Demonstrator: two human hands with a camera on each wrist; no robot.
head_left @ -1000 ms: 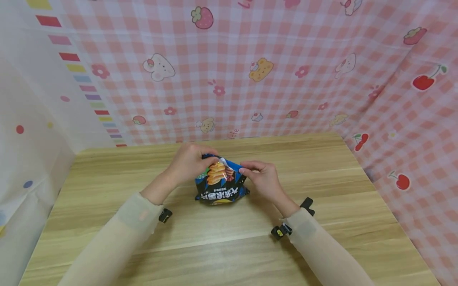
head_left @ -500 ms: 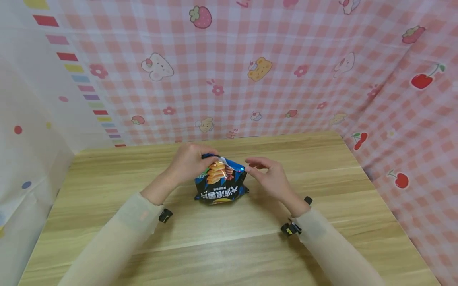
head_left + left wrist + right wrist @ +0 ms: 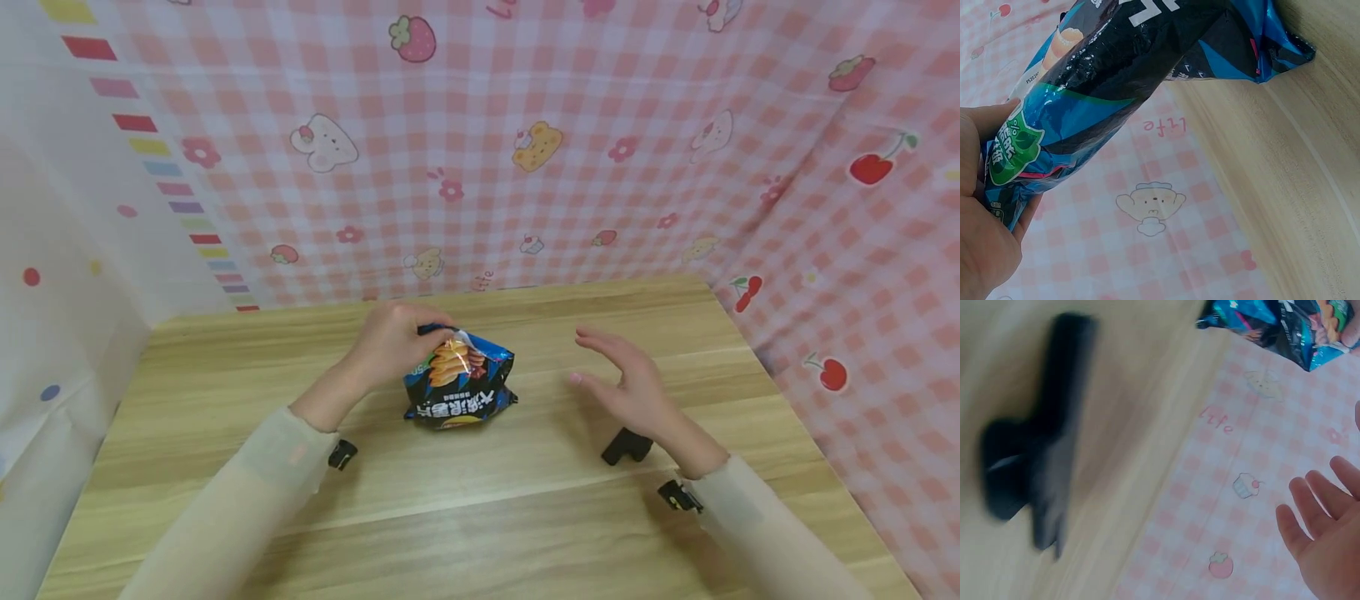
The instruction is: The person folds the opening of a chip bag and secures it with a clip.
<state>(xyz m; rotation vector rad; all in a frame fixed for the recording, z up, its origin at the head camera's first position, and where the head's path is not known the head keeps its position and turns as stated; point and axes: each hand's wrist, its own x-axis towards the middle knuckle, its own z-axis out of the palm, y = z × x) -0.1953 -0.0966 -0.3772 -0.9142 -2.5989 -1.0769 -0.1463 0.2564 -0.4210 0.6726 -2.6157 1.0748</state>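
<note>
A black-and-blue bag of potato chips stands on the wooden table, its printed lettering inverted in the head view. Along its upper edge a blue strip is folded over, and a whitish bit shows there. My left hand pinches that upper edge at the left corner, thumb in front and fingers behind. In the left wrist view the bag slants up from the fingers. Off to the bag's right, my right hand is apart from it, fingers extended and holding nothing. A black clip-like object lies below that hand, blurred in the right wrist view.
The table meets a pink checked cloth at the back, and similar cloth hangs on the right. A white dotted cloth covers the left side. Small black cameras are strapped to both wrists.
My right hand has let go of the bag's right corner and moved right and toward me, fingers spreading. The black object shows more fully. My left hand still pinches the bag.
</note>
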